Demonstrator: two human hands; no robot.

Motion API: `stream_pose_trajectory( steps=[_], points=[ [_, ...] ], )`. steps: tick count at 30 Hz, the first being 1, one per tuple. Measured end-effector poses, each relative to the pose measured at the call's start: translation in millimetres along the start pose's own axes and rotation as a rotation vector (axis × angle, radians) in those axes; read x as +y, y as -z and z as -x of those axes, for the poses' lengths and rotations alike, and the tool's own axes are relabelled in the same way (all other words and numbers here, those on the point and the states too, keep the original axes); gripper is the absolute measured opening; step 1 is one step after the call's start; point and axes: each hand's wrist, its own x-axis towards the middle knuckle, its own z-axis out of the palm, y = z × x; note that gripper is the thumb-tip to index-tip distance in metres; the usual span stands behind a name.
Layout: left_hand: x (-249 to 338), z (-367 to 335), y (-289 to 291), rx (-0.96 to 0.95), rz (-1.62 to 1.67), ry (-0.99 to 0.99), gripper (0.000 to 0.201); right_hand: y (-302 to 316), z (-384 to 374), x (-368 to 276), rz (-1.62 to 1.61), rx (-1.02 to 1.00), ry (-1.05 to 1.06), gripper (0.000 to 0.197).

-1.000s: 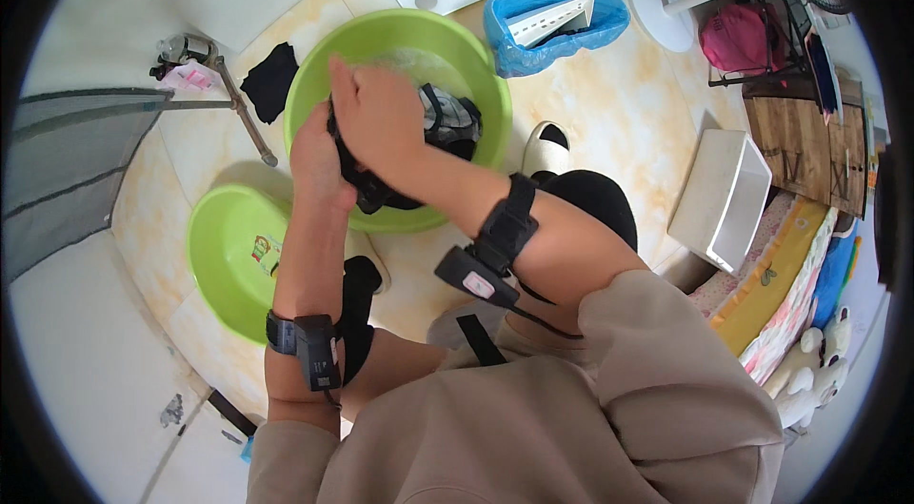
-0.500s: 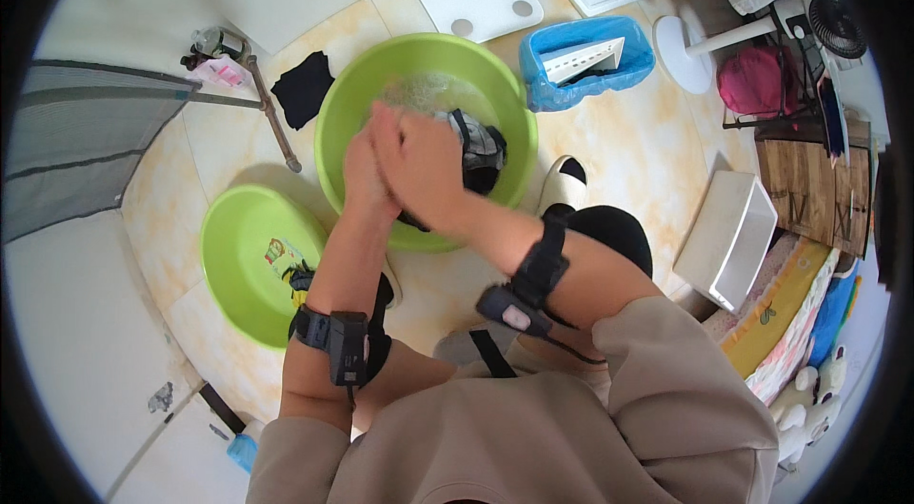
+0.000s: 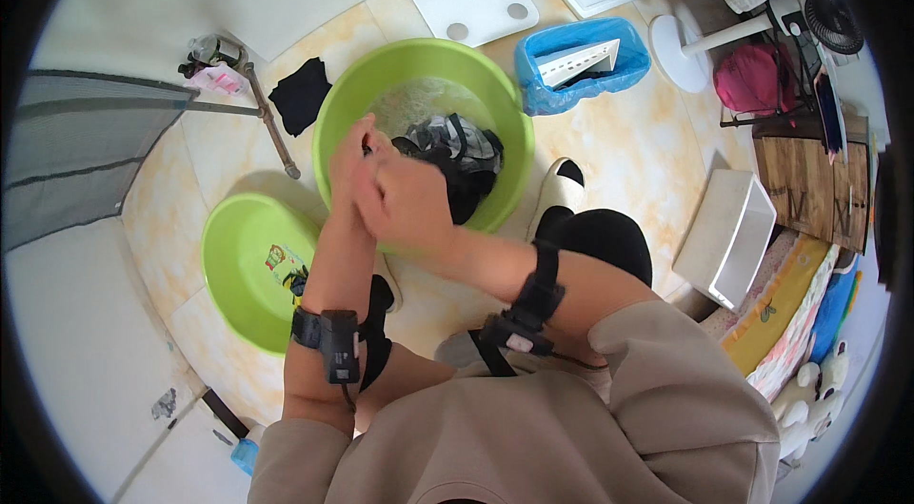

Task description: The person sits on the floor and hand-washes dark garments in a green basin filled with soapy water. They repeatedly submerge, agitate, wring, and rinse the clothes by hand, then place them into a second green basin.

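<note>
My left hand (image 3: 347, 159) and my right hand (image 3: 405, 197) are pressed together above the near left part of a large green basin (image 3: 519, 138). Both are closed, the right one in a fist against the left. A scrap of black cloth (image 3: 367, 150) shows between them; most of it is hidden by the fingers. In the basin lie wet clothes: a grey and black patterned garment (image 3: 459, 138) and a black garment (image 3: 465, 192) beside it. Sudsy water (image 3: 419, 97) shows at the far side.
A smaller green basin (image 3: 238, 266) with yellow and black cloth stands at the left. Black cloth (image 3: 300, 97) lies on the floor by a metal rack leg (image 3: 271, 128). Around the far side are a white scale (image 3: 473, 0), a blue-lined bin (image 3: 581, 90) and a fan base (image 3: 678, 52).
My joined hands have moved slightly left and nearer to me, with the right hand turned more into a fist. More of the clothes in the basin shows now.
</note>
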Motion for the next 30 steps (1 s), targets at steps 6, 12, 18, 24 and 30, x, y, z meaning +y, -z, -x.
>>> stream_pose_trajectory(
  steps=[6, 12, 18, 24, 30],
  points=[
    [-18.7, 5.3, -14.3, 0.323, -0.090, -0.066, 0.017, -2.9, -13.9, 25.8, 0.019, 0.121, -0.141, 0.038],
    [-6.9, 12.5, -16.3, 0.153, -0.038, -0.193, 0.015, -10.6, -14.7, 23.8, -0.080, -0.030, -0.131, 0.041],
    [-16.2, -2.4, 5.5, 0.205, 0.009, -0.218, 0.020, -24.5, -3.0, 30.0, -0.247, -0.016, -0.102, 0.037],
    [-37.7, -7.4, 21.5, 0.302, -0.099, -0.252, 0.029, -25.1, 8.1, 52.0, -0.145, -0.168, -0.159, 0.040],
    [-56.2, 4.9, 23.8, 0.291, -0.179, -0.146, 0.018, -6.6, 42.3, 34.0, -0.138, -0.183, -0.320, 0.042]
  ],
)
